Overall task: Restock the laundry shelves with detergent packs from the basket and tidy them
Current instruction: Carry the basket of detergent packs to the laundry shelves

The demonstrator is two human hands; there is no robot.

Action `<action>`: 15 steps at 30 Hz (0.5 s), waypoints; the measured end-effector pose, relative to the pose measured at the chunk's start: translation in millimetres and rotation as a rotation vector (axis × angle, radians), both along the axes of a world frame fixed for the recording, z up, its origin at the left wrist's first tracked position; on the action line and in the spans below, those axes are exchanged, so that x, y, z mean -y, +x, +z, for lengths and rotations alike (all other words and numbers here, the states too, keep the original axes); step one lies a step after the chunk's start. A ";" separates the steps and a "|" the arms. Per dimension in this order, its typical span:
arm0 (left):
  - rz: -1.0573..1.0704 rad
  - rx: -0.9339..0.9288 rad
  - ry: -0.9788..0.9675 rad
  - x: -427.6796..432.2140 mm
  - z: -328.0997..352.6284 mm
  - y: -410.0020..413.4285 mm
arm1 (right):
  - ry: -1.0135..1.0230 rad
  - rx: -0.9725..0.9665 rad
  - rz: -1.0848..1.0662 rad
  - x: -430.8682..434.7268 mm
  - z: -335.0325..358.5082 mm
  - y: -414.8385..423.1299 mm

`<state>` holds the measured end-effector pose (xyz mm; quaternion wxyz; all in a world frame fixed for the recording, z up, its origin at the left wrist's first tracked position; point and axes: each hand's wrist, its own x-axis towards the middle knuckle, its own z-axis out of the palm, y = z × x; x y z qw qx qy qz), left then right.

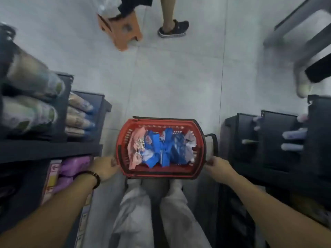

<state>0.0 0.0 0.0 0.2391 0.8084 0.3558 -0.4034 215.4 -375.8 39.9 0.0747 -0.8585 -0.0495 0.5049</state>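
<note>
Holding red basket point(161, 173) in aisle: left hand point(105, 168) clamped on its left rim, right hand point(217, 165) clamped on right rim. Detergent packs point(157, 149) heaped inside. Restocking seemingly not begun. Next, likely: set basket on floor point(179, 86), free one hand, lift pack toward left shelf point(50, 149).

Red plastic basket point(161, 173), glossy crinkled detergent packs point(155, 149), matt black shelves point(52, 149)
</note>
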 end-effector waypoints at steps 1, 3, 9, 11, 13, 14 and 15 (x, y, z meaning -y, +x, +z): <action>0.025 0.008 -0.025 -2.9 -20.2 2.9 | 0.010 0.006 -0.057 0.8 -19.7 3.4; 0.095 0.038 -0.013 -6.3 -44.4 14.2 | -0.015 0.068 -0.150 0.1 -56.7 12.2; 0.552 0.183 0.032 -11.1 -138.5 49.9 | -0.024 0.223 -0.528 -17.8 -177.3 36.9; 0.671 0.229 0.026 -14.9 -164.2 58.3 | -0.042 0.266 -0.572 -20.2 -206.3 43.5; 0.756 0.264 0.012 -21.5 -187.1 63.4 | -0.049 0.293 -0.627 -20.7 -224.6 46.3; 0.776 0.271 0.010 -24.6 -196.1 65.2 | -0.046 0.300 -0.649 -19.7 -230.6 47.1; 0.798 0.276 0.014 -27.3 -202.2 66.0 | -0.038 0.296 -0.671 -17.7 -235.6 47.3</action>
